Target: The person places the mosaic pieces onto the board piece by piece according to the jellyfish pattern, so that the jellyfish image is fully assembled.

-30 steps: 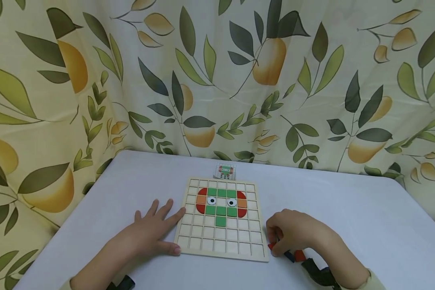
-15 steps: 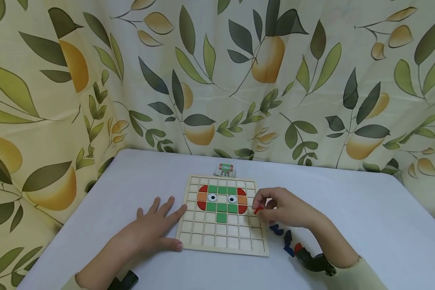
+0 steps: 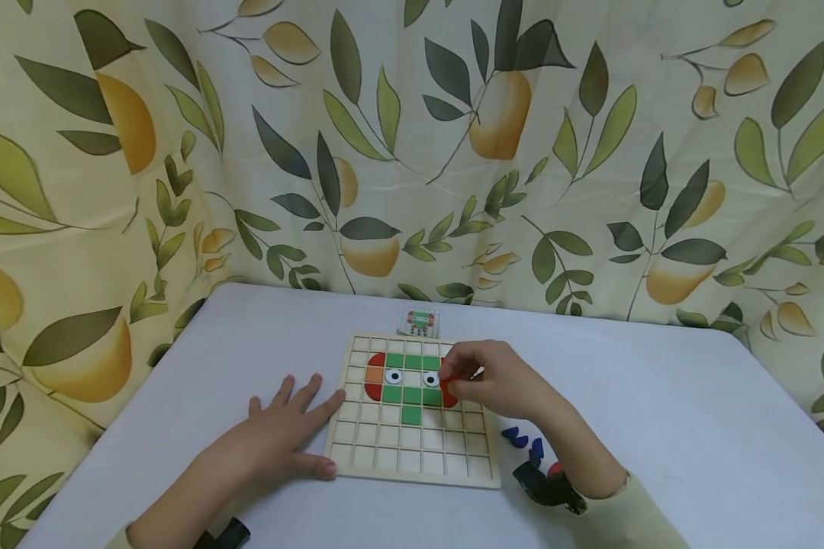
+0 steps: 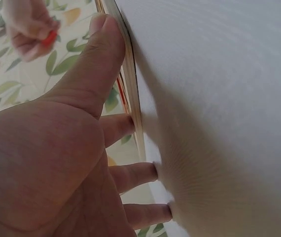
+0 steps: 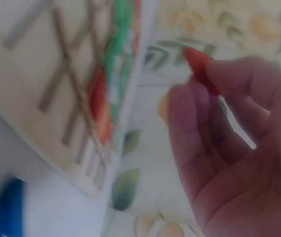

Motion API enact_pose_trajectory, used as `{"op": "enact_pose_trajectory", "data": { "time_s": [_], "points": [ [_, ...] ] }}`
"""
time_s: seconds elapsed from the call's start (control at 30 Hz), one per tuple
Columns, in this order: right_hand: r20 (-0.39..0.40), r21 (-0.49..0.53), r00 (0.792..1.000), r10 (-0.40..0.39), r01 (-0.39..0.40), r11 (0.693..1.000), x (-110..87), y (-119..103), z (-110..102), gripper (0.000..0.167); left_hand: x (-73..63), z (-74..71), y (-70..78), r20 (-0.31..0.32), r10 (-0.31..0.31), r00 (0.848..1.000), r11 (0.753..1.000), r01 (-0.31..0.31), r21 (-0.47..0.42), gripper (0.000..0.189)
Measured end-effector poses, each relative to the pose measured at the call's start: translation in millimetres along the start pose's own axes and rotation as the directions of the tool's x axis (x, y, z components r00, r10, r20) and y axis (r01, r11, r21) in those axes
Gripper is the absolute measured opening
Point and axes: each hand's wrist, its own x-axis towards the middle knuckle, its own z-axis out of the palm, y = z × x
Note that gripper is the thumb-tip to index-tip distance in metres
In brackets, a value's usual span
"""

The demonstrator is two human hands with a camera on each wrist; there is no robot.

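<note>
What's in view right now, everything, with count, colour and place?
Grid board: 1, pale wood, on the table
Green tiles: 7, green, on the board
Eye tiles: 2, white and black, between green rows
Rounded tiles: at least 3, red, on the board
Orange tile: at least 1, orange, board's left
Held piece: 1, red, in the right hand's pinch
Blue pieces: several, blue, right of the board
Loose piece: 1, red, by the right wrist
Card: 1, white, printed, beyond the board
Table: 1, white, underneath
Cloth: patterned, cream, behind
Wrist bands: 2, black
Sleeves: 2, pale
Left hand: 1, at board's left edge
Right hand: 1, over board's right
</note>
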Motion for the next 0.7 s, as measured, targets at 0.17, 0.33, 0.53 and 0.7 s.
{"op": "enact_pose_trajectory", "data": {
  "time_s": [0.17,0.33,0.53,0.7],
  "points": [
    [0.101,-0.041,0.994,0.03,-0.026,0.999,3.0,2.0,18.6,0.016,-3.2,-0.2,-2.5,-0.018,0.013,1.0,1.0,-0.013,0.006,0.101],
    [0.101,-0.067,0.993,0.056,-0.05,0.997,3.8,0.9,26.4,0.015,-3.0,-0.4,-3.1,-0.026,0.032,0.999,0.999,-0.032,0.01,0.102],
    [0.088,-0.064,0.995,0.053,-0.047,0.997,4.5,2.4,30.9,0.016,-3.0,-1.4,-1.3,-0.023,0.029,0.999,0.999,-0.028,0.022,0.101],
    [0.147,-0.066,0.987,0.063,-0.054,0.996,3.7,4.8,35.1,0.024,-1.9,0.4,-0.5,-0.022,0.027,0.999,0.999,-0.027,0.017,0.101]
  ]
}}
